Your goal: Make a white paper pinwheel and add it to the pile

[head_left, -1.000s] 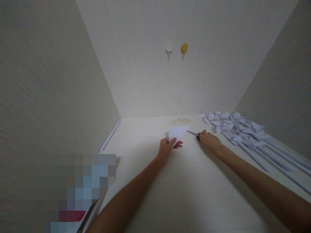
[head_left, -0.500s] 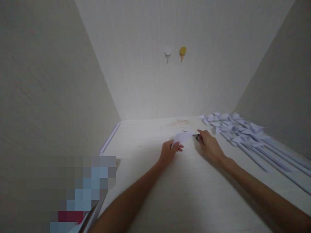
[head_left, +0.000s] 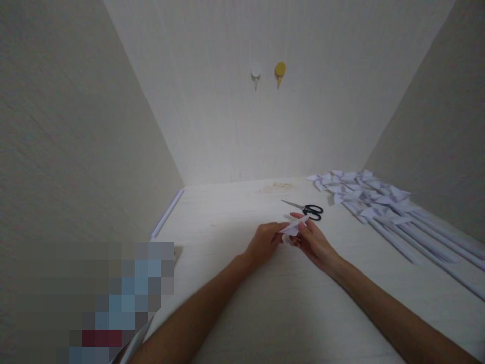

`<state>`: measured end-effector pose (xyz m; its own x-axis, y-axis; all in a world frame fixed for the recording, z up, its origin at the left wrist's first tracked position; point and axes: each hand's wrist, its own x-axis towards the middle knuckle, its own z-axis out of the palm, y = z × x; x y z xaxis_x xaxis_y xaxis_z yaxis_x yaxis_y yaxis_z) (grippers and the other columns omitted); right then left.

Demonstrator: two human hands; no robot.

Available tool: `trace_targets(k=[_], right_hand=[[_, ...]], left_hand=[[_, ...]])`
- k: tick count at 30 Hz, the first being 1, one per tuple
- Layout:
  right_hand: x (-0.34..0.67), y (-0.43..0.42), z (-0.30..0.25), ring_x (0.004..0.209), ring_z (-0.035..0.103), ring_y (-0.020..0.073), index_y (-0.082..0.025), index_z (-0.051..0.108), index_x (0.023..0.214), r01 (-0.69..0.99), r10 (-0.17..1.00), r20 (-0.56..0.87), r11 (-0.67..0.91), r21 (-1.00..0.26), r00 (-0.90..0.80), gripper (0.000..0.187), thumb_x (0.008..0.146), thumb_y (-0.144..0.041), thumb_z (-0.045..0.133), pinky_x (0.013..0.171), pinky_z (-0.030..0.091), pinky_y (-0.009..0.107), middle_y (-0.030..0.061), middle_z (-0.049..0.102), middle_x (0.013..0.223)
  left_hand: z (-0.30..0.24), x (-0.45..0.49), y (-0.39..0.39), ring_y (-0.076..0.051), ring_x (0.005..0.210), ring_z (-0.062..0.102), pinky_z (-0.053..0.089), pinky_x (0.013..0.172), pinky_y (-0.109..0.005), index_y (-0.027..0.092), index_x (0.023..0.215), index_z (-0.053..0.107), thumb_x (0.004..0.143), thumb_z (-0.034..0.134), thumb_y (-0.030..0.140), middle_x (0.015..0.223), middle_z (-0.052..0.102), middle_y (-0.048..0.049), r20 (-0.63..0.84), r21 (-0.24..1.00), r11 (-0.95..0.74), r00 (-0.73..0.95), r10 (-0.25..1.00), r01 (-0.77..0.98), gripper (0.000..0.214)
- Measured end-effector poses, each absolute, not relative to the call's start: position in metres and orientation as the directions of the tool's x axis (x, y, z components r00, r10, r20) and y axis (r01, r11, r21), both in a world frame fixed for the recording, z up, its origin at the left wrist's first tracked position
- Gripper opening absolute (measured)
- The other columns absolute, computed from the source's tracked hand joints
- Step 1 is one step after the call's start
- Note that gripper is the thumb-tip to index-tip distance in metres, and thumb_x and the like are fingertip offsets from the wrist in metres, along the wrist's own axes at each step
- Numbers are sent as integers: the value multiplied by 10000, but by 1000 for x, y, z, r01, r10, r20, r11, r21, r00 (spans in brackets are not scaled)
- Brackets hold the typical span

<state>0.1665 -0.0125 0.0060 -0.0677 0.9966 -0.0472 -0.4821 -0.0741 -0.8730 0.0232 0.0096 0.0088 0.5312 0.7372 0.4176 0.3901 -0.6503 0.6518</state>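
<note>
A small white piece of paper [head_left: 291, 230] is held between both hands above the pale tabletop [head_left: 242, 303]. My left hand [head_left: 267, 240] pinches its left side. On the other side, the fingers and thumb of my right hand [head_left: 313, 242] are closed on the paper, with the index finger stretched past it. Parts of the paper are hidden by the fingers. Just beyond my right hand lie scissors [head_left: 308, 209] with black handles, their blades pointing left.
Several white paper pinwheels [head_left: 379, 202] on rolled paper sticks lie along the right side. A single paper roll [head_left: 166, 213] rests at the left edge. Two hooks, one white [head_left: 255, 71] and one yellow [head_left: 280, 70], are on the wall. A blurred-out patch covers the lower left.
My right hand has left the scissors lying on the table and moved down and left to the paper. The paper, flat and spread before, now appears tilted or folded between both hands.
</note>
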Motion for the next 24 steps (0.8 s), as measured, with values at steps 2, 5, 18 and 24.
trace_targets(k=[2, 5, 18, 24], right_hand=[[167, -12, 5, 478, 472, 66, -213, 444, 978, -471, 997, -33, -65, -880, -76, 561, 527, -418, 707, 444, 320, 199, -54, 564, 624], [167, -11, 5, 486, 479, 68, -214, 464, 968, -464, 997, -34, -65, -884, -76, 512, 542, -360, 708, 449, 331, 198, -50, 573, 628], [170, -10, -2, 710, 596, 180, -172, 614, 835, -365, 997, 5, -23, -931, -77, 310, 529, -148, 658, 630, 452, 287, 21, 666, 767], [173, -8, -1, 634, 602, 178, -146, 615, 788, -296, 996, 6, 31, -955, 84, 292, 517, -206, 705, 613, 471, 305, 33, 668, 702]], left_hand=[[11, 23, 10, -112, 620, 541, 414, 657, -226, 156, 1020, 584, 769, 382, 146, 687, 622, -19, 396, 684, -628, 533, 747, 371, 321], [14, 24, 9, -102, 586, 518, 403, 612, -215, 149, 915, 625, 764, 407, 185, 661, 613, -8, 360, 705, -596, 530, 768, 384, 268], [3, 27, 15, -117, 619, 527, 408, 566, -231, 92, 931, 618, 762, 433, 380, 810, 639, -87, 276, 881, -391, 382, 882, 267, 382], [9, 27, 10, -171, 774, 532, 411, 646, -264, 157, 1057, 554, 579, 640, 431, 929, 617, -74, 304, 805, -518, 548, 779, 289, 558]])
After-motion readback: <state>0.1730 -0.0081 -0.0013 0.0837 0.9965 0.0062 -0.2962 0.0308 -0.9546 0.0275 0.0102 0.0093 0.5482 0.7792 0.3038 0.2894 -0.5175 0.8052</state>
